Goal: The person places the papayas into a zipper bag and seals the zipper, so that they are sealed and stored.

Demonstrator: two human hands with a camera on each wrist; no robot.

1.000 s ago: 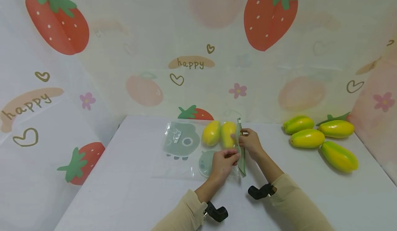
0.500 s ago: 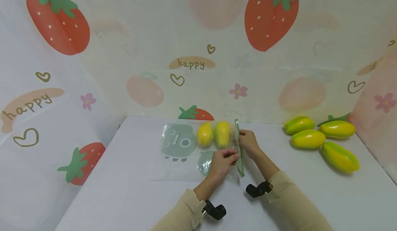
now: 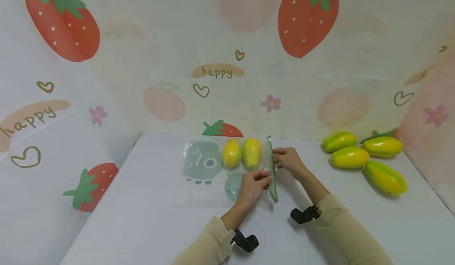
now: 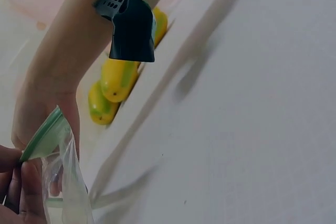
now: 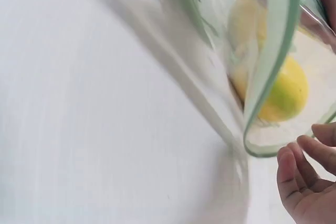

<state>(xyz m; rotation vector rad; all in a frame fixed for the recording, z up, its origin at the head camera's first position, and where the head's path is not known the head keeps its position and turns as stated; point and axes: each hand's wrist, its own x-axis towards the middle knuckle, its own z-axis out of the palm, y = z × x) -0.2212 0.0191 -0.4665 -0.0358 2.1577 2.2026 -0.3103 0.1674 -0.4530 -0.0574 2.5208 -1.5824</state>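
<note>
A clear zip bag [image 3: 199, 196] with a green dinosaur print lies mid-table, its green-edged mouth on the right. Inside it are two yellow-green papayas [image 3: 232, 153], side by side; in the right wrist view, one papaya [image 5: 286, 90] shows through the parted mouth. My left hand [image 3: 253, 188] pinches the near part of the green edge [image 4: 44, 132] between thumb and fingers. My right hand [image 3: 289, 162] is just right of the mouth, its fingers loosely bent beside the green rim [image 5: 262, 151], with nothing visibly gripped.
Several papayas [image 3: 350, 157] lie in a group at the table's back right. The white tabletop [image 3: 142, 217] meets a printed cloth backdrop [image 3: 160, 59] behind and at both sides. A black wrist camera [image 3: 245, 241] is worn on each wrist.
The two papayas have shifted left, deeper into the bag. The bag's mouth edge has moved slightly left. My right hand has come a little away from the edge; my left hand keeps its pinch.
</note>
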